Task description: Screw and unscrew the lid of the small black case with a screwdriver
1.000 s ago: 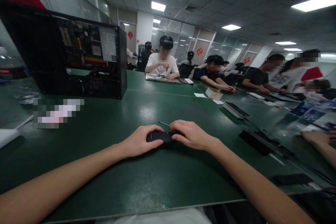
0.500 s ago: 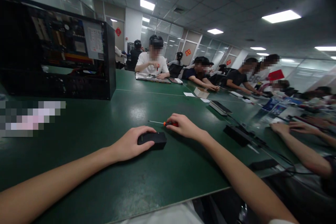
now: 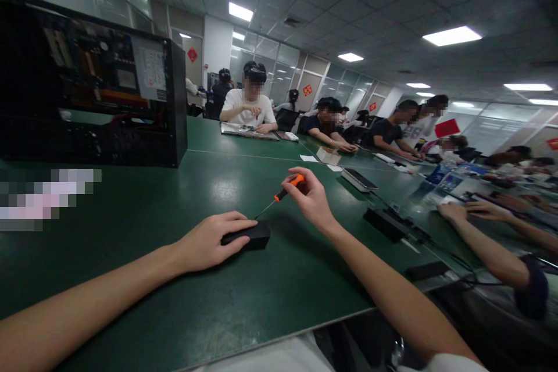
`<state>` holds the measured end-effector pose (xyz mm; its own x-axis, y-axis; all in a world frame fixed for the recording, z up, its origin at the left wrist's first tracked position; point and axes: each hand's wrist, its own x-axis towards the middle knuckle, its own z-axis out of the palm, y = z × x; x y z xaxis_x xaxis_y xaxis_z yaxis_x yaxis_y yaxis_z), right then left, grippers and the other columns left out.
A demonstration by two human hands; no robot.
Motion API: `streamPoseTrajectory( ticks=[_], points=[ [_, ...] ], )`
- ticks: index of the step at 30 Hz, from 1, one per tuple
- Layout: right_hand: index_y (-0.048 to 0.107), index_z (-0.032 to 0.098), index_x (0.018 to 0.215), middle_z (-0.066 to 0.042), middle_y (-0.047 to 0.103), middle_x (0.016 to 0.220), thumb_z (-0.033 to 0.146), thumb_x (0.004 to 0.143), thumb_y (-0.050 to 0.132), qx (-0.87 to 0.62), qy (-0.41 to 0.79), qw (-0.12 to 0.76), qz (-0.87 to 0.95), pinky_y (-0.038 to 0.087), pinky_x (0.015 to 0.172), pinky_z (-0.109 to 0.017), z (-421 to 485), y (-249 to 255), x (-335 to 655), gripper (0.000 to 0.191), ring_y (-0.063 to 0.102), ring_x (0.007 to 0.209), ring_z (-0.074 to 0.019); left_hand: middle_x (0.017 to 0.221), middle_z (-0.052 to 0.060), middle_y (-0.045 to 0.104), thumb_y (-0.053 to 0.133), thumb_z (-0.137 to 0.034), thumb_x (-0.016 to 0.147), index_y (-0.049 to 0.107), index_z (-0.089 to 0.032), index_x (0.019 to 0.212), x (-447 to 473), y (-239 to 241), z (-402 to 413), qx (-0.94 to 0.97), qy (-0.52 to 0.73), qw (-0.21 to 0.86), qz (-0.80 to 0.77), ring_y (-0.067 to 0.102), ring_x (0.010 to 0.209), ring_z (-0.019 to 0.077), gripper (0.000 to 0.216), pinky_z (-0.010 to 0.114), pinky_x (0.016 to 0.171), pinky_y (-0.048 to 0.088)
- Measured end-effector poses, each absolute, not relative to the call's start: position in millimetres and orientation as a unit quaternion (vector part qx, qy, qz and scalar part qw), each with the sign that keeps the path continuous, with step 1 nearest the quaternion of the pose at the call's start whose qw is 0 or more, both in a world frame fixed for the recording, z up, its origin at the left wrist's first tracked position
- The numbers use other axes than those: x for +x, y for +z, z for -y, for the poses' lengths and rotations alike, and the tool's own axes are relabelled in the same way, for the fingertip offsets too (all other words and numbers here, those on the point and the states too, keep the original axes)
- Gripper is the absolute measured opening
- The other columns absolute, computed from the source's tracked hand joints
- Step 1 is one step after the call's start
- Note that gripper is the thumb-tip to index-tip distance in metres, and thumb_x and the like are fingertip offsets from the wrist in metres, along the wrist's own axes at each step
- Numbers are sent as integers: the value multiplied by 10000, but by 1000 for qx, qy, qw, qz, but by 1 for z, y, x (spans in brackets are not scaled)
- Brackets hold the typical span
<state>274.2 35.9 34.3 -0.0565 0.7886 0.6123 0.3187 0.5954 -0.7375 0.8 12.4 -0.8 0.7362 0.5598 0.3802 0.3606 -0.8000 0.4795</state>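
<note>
My left hand [image 3: 218, 238] is closed over a small black box-shaped device [image 3: 258, 236], which lies on the green tabletop. Its thumb is on the near side and its fingers lie over the top. In my right hand [image 3: 311, 195] is a screwdriver [image 3: 289, 187] with an orange and black handle, pinched between thumb and fingers. The thin shaft slants down to the left. Its tip is at the top of the black device, close to my left fingertips; whether it touches I cannot tell.
An open black computer case [image 3: 178, 104] stands at the left. To the right lie a black power adapter [image 3: 386, 225] with cables and a dark flat device [image 3: 358, 179]. A small open box [image 3: 328, 155] is farther back. A co-worker's arms [image 3: 488, 232] rest at the right.
My right hand has lifted the screwdriver from low over the table and tilted it, bringing its tip down to the black device. My left hand still holds the device.
</note>
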Motion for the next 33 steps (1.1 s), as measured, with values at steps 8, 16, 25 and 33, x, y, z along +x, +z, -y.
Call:
streamPoseTrajectory(
  ticks=[8, 16, 25, 33],
  points=[
    [518, 271, 1243, -29, 634, 1012, 336, 987, 567, -294, 201, 561, 747, 570, 691, -269, -10, 34, 265, 269, 633, 852, -134, 1352, 96, 640, 468, -318, 1038, 557, -241, 1454, 0, 0, -11, 932, 231, 136, -245, 648, 1162, 243, 433, 350, 1015, 495],
    [463, 267, 1267, -40, 622, 993, 316, 1016, 493, -257, 120, 562, 777, 556, 689, -298, -7, 33, 267, 257, 612, 849, -152, 1275, 100, 662, 444, -319, 1040, 538, -246, 1459, 2, 4, -10, 938, 212, 100, -255, 659, 1102, 257, 435, 366, 961, 513],
    [493, 285, 1290, -20, 619, 982, 212, 1006, 510, -242, 98, 574, 776, 534, 689, -280, -8, 35, 274, 294, 592, 834, -137, 1281, 122, 668, 445, -347, 1042, 511, -182, 1428, 3, 3, -8, 937, 208, 113, -258, 651, 1131, 263, 425, 393, 1003, 493],
    [491, 289, 1284, -21, 623, 992, 229, 1006, 518, -260, 108, 568, 773, 536, 699, -279, -8, 37, 271, 285, 602, 849, -136, 1279, 130, 675, 466, -363, 1033, 523, -179, 1415, 2, 0, -11, 934, 213, 116, -262, 653, 1124, 272, 428, 403, 985, 503]
  ],
)
